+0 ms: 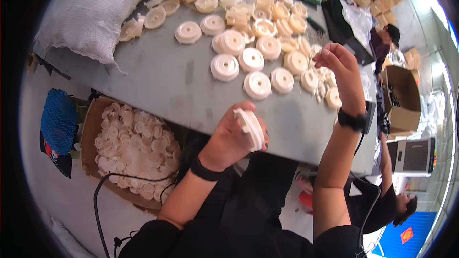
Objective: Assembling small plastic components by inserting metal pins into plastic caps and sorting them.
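Note:
My left hand (pixel 229 136) is closed round a white round plastic part (pixel 252 130), held on edge just in front of the table's near side. Its fingers wrap behind the part and are mostly hidden. Raised over the right part of the table, my right hand (pixel 338 64) has its thumb and fingertips drawn together; whatever they may pinch is too small to make out. Below that hand lies a heap of small cream pieces (pixel 327 79). Between the hands, several white round discs with centre holes (pixel 257 85) lie flat on the grey table (pixel 167 83).
More cream plastic parts (pixel 263 14) pile up at the back. A white woven sack (pixel 91 14) rests at the table's left. Below stands a carton (pixel 93 138) filled with similar parts. A cable (pixel 98 196) loops beside it. Two people (pixel 382 43) are at the right.

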Motion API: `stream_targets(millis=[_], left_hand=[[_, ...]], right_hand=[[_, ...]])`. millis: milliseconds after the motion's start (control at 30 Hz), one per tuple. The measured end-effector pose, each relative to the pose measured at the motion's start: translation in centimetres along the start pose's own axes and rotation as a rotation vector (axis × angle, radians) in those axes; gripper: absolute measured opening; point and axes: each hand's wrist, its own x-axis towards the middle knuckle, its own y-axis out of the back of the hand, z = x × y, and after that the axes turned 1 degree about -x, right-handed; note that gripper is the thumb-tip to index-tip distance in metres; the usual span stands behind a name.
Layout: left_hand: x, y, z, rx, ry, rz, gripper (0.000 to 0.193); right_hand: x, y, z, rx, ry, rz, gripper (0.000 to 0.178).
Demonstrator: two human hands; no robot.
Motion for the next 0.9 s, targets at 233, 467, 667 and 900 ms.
stream_targets(millis=[233,467,667,900], left_hand=[[0.4,-2.9,-0.9,0.08,0.044,-0.217,0.032],[-0.3,-5.5,-2.3,0.053,0.1,-0.148,0.025],[-0.6,-5.4,-2.7,0.126,0.119,-0.251,0.022],[-1.3,-4.8,-2.2,0.373,0.146,-0.154,0.018]], right_hand=[[-15.2,-9.6,-5.1,0.04,0.125,0.18,0.012],[-17.5,-10.4,-4.5,-0.183,0.349,0.286,0.018],[-18.9,-10.3,-4.4,-0.093,0.304,0.296,0.017],[-19.8,-9.4,-4.2,0.111,0.192,0.166,0.01]])
